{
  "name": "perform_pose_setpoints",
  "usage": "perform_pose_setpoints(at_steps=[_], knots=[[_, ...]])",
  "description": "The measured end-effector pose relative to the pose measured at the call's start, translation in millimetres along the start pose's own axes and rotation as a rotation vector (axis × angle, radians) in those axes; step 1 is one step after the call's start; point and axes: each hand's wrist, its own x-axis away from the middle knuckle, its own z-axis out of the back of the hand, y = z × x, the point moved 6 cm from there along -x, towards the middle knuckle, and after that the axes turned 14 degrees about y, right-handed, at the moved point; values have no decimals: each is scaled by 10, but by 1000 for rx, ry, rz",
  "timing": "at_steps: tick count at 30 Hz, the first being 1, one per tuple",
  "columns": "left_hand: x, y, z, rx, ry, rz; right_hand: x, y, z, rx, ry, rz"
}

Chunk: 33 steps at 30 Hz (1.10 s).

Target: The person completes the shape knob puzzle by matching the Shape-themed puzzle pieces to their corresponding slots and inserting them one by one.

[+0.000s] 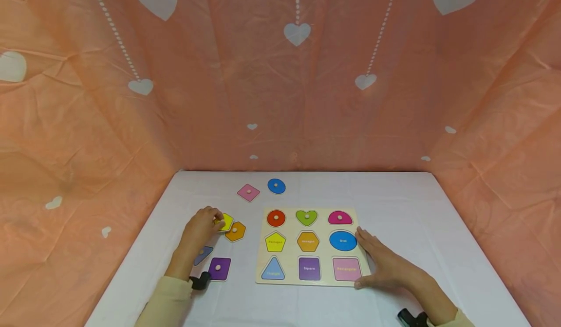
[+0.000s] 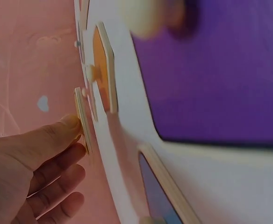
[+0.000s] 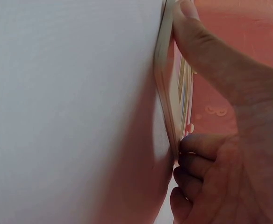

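Between thumb and fingers, my left hand [image 1: 200, 229] pinches a yellow puzzle piece [image 1: 227, 222], which looks like a pentagon and appears edge-on in the left wrist view. An orange hexagon piece [image 1: 238, 230] lies just beside it on the table. Nearer my left wrist are a blue triangle piece [image 1: 204, 255], partly covered by the arm, and a purple square piece [image 1: 224, 270]. My right hand [image 1: 385, 264] rests against the right edge of the wooden shape board [image 1: 289, 284], its fingers extended along the side and its thumb at the lower corner.
A pink four-sided piece [image 1: 245, 194] and a blue oval piece [image 1: 272, 190] lie behind the board's left side. Knobbed red circle [image 1: 272, 221], green heart [image 1: 302, 216] and magenta half-circle [image 1: 335, 219] pieces sit in the board's back row. Printed shapes show in the other rows.
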Motion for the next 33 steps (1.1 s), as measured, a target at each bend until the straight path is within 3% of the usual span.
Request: perform_pose_setpoints(at_steps=[23,33], knots=[[59,618,-134,-19,-29,-77,1,-1,2,0,7,19],[118,805,-215,17,-65,-82,5,-3,2,4,8,25]])
